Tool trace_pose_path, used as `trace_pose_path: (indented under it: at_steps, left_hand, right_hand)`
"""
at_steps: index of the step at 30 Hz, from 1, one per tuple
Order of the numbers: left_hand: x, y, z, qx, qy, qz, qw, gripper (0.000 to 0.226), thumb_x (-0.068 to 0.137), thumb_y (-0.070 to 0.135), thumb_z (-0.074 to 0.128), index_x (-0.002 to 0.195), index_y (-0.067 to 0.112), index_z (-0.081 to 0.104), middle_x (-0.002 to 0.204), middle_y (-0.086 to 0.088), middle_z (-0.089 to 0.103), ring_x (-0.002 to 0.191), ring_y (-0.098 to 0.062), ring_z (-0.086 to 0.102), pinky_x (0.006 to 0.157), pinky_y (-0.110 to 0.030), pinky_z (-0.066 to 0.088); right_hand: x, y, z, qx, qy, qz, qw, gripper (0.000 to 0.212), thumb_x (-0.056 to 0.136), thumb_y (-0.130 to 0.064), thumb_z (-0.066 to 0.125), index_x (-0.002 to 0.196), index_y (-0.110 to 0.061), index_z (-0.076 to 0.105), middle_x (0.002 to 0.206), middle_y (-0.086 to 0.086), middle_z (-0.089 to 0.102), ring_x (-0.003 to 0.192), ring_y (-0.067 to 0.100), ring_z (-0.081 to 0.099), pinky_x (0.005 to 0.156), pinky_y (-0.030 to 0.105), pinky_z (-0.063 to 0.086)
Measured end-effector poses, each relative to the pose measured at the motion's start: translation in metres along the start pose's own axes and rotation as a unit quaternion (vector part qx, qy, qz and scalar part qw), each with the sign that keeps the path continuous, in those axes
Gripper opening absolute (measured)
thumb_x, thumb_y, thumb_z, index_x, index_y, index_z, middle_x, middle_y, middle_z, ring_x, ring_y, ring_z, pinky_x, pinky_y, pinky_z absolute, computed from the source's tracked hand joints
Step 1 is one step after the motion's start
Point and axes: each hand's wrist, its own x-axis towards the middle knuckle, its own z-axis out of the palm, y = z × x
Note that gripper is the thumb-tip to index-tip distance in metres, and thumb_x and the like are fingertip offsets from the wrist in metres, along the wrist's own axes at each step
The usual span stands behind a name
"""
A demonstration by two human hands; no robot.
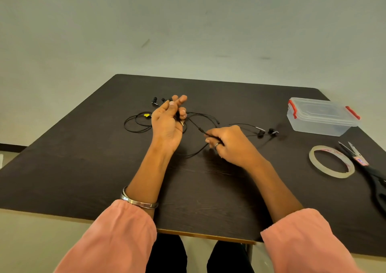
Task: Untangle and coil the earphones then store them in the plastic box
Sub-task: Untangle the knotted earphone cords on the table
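Black earphone cables (200,118) lie spread across the middle of the dark table (83,168). My left hand (168,122) is raised palm-up and pinches the plug end of a cable between thumb and fingers. My right hand (229,143) rests lower to the right, its fingers curled round the same black cable. One pair of earbuds (158,101) lies behind my left hand, another pair (267,131) to the right of my right hand. A loose loop of cable with a yellow tag (137,122) lies to the left. The clear plastic box (321,116) with red clips stands shut at the far right.
A roll of clear tape (332,162) lies flat at the right, with black scissors (369,172) beside it near the table's right edge. The table's front edge runs just above my pink sleeves. A pale wall stands behind the table.
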Motion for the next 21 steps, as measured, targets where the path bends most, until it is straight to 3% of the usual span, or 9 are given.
trace_pose_path:
  at_steps: [3, 8, 11, 13, 16, 18, 21]
  left_hand:
    - [0.000, -0.003, 0.000, 0.052, -0.015, 0.022, 0.998, 0.016, 0.102, 0.003, 0.035, 0.097, 0.005, 0.050, 0.094, -0.007, 0.070, 0.057, -0.010, 0.056, 0.060, -0.022, 0.047]
    - [-0.003, -0.015, 0.002, 0.239, -0.090, 0.064, 0.965, 0.024, 0.103, 0.001, 0.031, 0.098, 0.014, 0.050, 0.096, -0.007, 0.068, 0.069, -0.012, 0.065, 0.070, -0.025, 0.051]
    - [-0.008, -0.021, 0.005, 0.321, -0.159, 0.063, 0.931, 0.027, 0.102, -0.001, 0.032, 0.097, 0.016, 0.051, 0.093, -0.005, 0.067, 0.071, -0.006, 0.067, 0.071, -0.019, 0.052]
    - [-0.009, -0.026, 0.005, 0.368, -0.210, 0.052, 0.904, 0.023, 0.101, -0.004, 0.033, 0.106, 0.009, 0.052, 0.087, -0.002, 0.065, 0.070, 0.001, 0.065, 0.069, -0.012, 0.049]
    - [-0.010, -0.030, 0.004, 0.413, -0.288, 0.038, 0.863, 0.022, 0.100, -0.006, 0.032, 0.112, -0.005, 0.051, 0.081, -0.007, 0.063, 0.066, -0.004, 0.063, 0.064, -0.019, 0.050]
    - [-0.013, -0.031, 0.005, 0.420, -0.329, 0.010, 0.846, 0.023, 0.101, -0.004, 0.030, 0.109, 0.000, 0.051, 0.081, -0.007, 0.063, 0.062, -0.009, 0.062, 0.063, -0.023, 0.050]
    - [-0.016, -0.031, 0.006, 0.424, -0.373, -0.012, 0.826, 0.026, 0.104, 0.006, 0.030, 0.118, 0.010, 0.051, 0.076, -0.002, 0.062, 0.056, -0.010, 0.051, 0.061, -0.025, 0.045]
  right_hand:
    - [0.000, -0.005, 0.003, -0.079, -0.007, -0.057, 0.995, 0.019, 0.096, -0.023, 0.049, 0.102, -0.014, 0.066, 0.086, 0.001, 0.068, 0.077, 0.021, 0.062, 0.065, 0.035, 0.048]
    - [-0.001, -0.004, -0.001, -0.033, 0.061, -0.093, 0.993, 0.026, 0.093, -0.024, 0.045, 0.094, -0.010, 0.067, 0.080, -0.001, 0.065, 0.070, 0.016, 0.058, 0.064, 0.038, 0.050]
    - [-0.002, -0.006, -0.007, 0.018, 0.117, -0.098, 0.988, 0.020, 0.091, -0.014, 0.054, 0.101, -0.008, 0.070, 0.084, -0.011, 0.061, 0.071, -0.003, 0.051, 0.068, 0.008, 0.042]
    - [-0.004, -0.007, -0.010, 0.077, 0.166, -0.074, 0.980, 0.018, 0.088, -0.006, 0.060, 0.103, -0.004, 0.071, 0.084, -0.010, 0.062, 0.067, -0.012, 0.055, 0.067, 0.002, 0.040]
    - [-0.005, -0.005, -0.017, 0.182, 0.224, -0.014, 0.957, 0.015, 0.087, -0.002, 0.065, 0.101, -0.003, 0.070, 0.080, 0.003, 0.072, 0.066, 0.002, 0.068, 0.064, 0.015, 0.052]
    - [-0.005, -0.003, -0.022, 0.208, 0.242, 0.004, 0.948, 0.017, 0.086, -0.005, 0.068, 0.103, -0.006, 0.070, 0.078, 0.007, 0.072, 0.067, 0.016, 0.070, 0.066, 0.027, 0.056]
    - [-0.006, 0.002, -0.031, 0.250, 0.255, 0.025, 0.934, 0.020, 0.086, -0.012, 0.070, 0.105, -0.013, 0.068, 0.071, 0.005, 0.071, 0.064, 0.029, 0.066, 0.057, 0.037, 0.052]
